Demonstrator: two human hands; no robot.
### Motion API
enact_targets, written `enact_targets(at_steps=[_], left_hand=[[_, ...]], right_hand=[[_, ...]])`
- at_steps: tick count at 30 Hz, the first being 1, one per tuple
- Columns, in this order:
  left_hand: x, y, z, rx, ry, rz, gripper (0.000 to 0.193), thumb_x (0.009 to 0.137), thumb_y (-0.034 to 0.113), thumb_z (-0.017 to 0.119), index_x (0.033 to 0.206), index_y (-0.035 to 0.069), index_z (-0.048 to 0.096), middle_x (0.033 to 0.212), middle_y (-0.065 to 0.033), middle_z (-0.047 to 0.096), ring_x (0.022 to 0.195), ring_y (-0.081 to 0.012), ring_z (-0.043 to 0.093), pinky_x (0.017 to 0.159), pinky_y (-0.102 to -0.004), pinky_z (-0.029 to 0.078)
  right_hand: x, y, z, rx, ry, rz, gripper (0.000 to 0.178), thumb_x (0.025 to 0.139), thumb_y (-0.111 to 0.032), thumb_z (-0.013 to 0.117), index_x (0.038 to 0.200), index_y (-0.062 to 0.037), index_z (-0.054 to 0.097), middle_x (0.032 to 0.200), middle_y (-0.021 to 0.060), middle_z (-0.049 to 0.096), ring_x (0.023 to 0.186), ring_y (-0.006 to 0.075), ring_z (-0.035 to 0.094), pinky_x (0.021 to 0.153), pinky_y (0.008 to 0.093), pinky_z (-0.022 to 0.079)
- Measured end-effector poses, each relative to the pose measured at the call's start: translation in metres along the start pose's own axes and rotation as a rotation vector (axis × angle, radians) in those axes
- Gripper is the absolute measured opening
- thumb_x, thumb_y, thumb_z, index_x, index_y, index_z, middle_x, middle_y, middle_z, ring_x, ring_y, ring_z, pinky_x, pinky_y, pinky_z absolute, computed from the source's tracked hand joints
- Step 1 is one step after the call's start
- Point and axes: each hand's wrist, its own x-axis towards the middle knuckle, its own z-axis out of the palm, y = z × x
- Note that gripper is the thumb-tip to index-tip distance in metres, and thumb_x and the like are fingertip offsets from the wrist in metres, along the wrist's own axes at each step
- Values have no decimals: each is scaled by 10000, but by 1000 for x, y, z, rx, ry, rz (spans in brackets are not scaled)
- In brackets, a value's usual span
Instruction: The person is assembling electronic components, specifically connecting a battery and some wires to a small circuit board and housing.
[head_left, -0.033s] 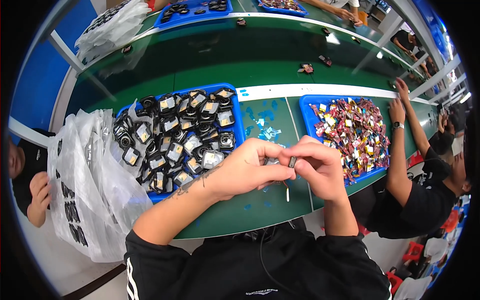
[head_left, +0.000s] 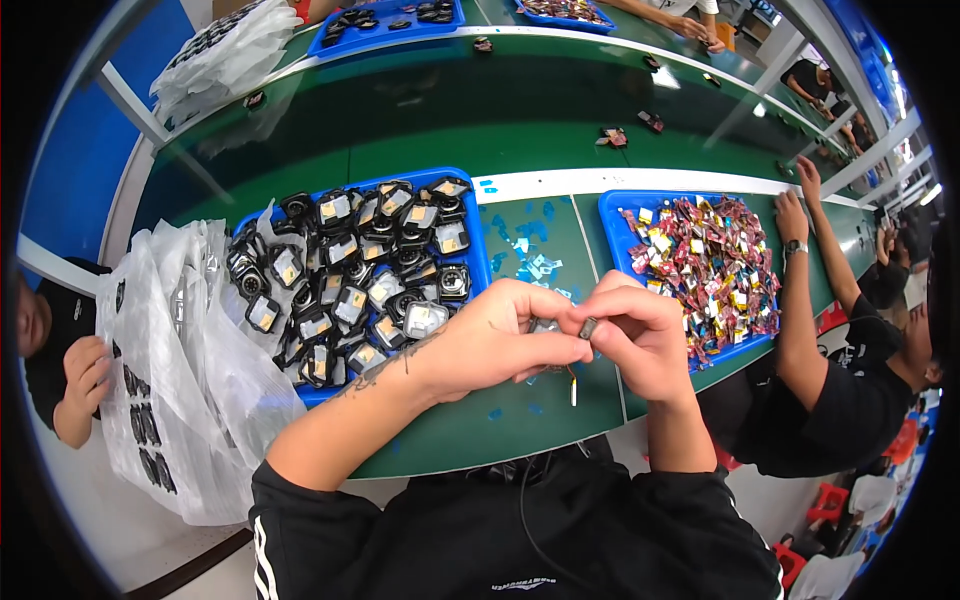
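Beside a tray (head_left: 480,245) of black cases (head_left: 350,302), I am watching my left hand (head_left: 490,340) pinching a mostly hidden piece (head_left: 545,325). Where both hands are meeting over the worktop (head_left: 597,405), I am judging the step to be close handling of a small dark part (head_left: 588,326), the next move calling for a steady, light pinch. My right hand (head_left: 642,325) is gripping that part between closed thumb and fingers

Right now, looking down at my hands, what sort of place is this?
Probably an electronics assembly or dismantling workshop: a left blue tray of black watch-like cases, a right blue tray heaped with small reddish parts, and co-workers along the long green work surface.
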Motion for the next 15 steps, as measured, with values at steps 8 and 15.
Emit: enact_targets(at_steps=[8,15], left_hand=[[5,-8,-1,172,438,288,413,993,101,413,1396,45,336,1130,-88,622,686,-60,505,595,-195,416],[7,-16,4,-27,370,284,404,983,34,412,1380,-13,354,1281,-157,553,860,-134,610,745,-267,529]], right_hand=[[-13,-10,-1,295,262,85,90,874,6,637,957,23,607,957,125,616,803,126,627,625,216,510],[1,-11,28,-89,296,163,99,844,54,665,942,52,653,884,100,679,746,122,656,652,221,549]])
